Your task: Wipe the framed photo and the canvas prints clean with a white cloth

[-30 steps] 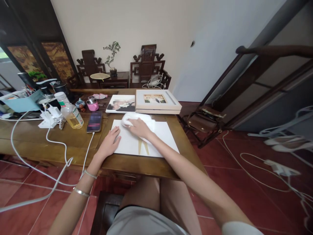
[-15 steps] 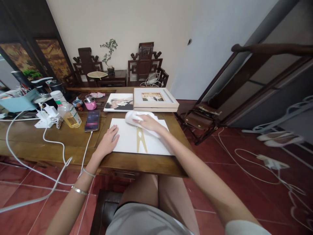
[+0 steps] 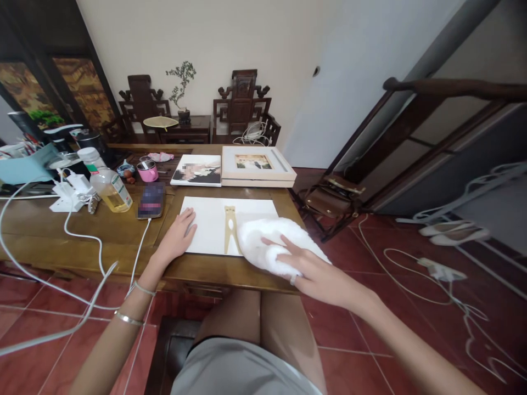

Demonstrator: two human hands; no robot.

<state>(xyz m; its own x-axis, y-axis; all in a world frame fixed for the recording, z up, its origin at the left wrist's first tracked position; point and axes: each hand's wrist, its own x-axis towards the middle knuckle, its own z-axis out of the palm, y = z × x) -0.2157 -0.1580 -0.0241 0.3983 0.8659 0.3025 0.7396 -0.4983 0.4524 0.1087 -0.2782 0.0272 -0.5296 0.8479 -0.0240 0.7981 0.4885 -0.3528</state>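
A white board (image 3: 206,222) with a tan, two-legged stand (image 3: 229,225) on its face lies flat at the near edge of the wooden table. On its left edge rests my left hand (image 3: 179,233), fingers stretched out and holding nothing. My right hand (image 3: 302,266) grips a bunched white cloth (image 3: 269,236) over the board's near right corner. The cloth covers that corner and spreads past the table's edge.
Behind the board are a photo print (image 3: 197,171) and a boxed picture frame (image 3: 259,170). To the left are a charging phone (image 3: 151,200), an oil bottle (image 3: 111,186), a pink cup (image 3: 147,170) and white cables (image 3: 93,236). A bag (image 3: 333,201) sits on a chair at right.
My right hand has drawn the cloth from the board's far edge toward me and to the right, uncovering the stand's top. My left hand stays on the board.
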